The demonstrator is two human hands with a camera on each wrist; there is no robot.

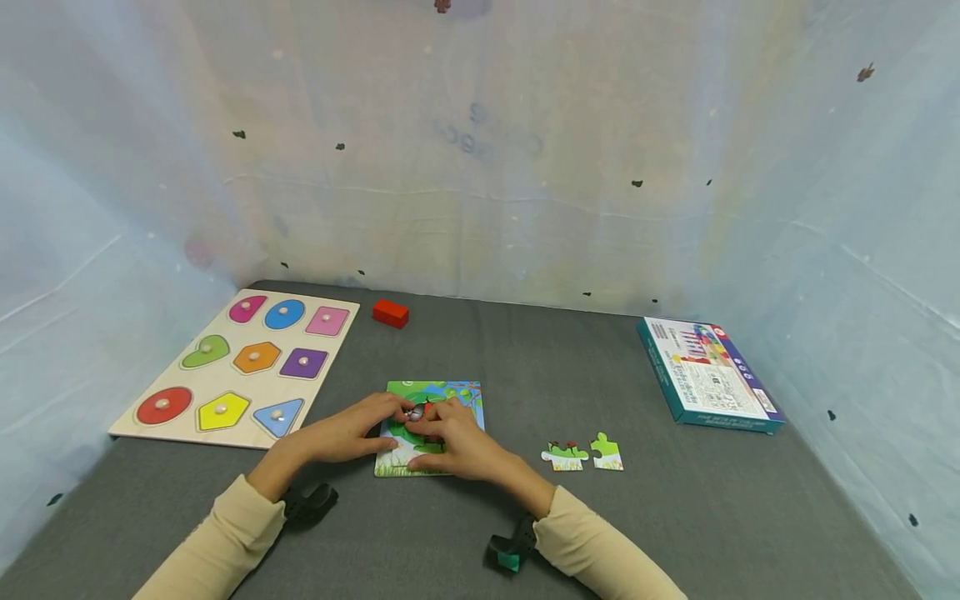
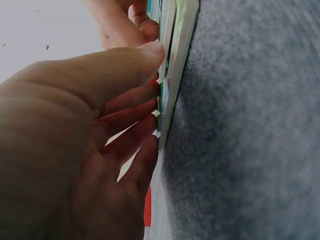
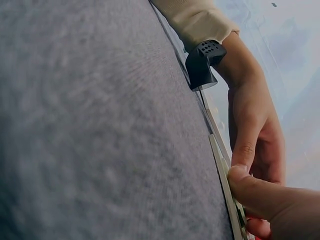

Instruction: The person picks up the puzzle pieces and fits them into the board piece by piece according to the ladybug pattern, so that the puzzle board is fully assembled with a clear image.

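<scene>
A square jigsaw puzzle (image 1: 465, 396) with a green and blue picture lies flat on the grey cloth, both hands over it. My left hand (image 1: 352, 429) touches its left part, fingers extended onto the picture; in the left wrist view, the thumb (image 2: 150, 55) rests on the puzzle's face near the edge. From the right, my right hand (image 1: 465, 442) spreads fingers over the middle, its thumb (image 3: 245, 180) low on the board near the left thumb. A red and grey patch of picture shows between the hands; part of the puzzle is hidden under them.
Two loose jigsaw pieces (image 1: 566, 457) lie right of the puzzle. A wooden shape board (image 1: 180, 367) with knobbed pieces is at the left. Behind stands a red block (image 1: 391, 313); a teal-edged box (image 1: 708, 375) lies at the far right.
</scene>
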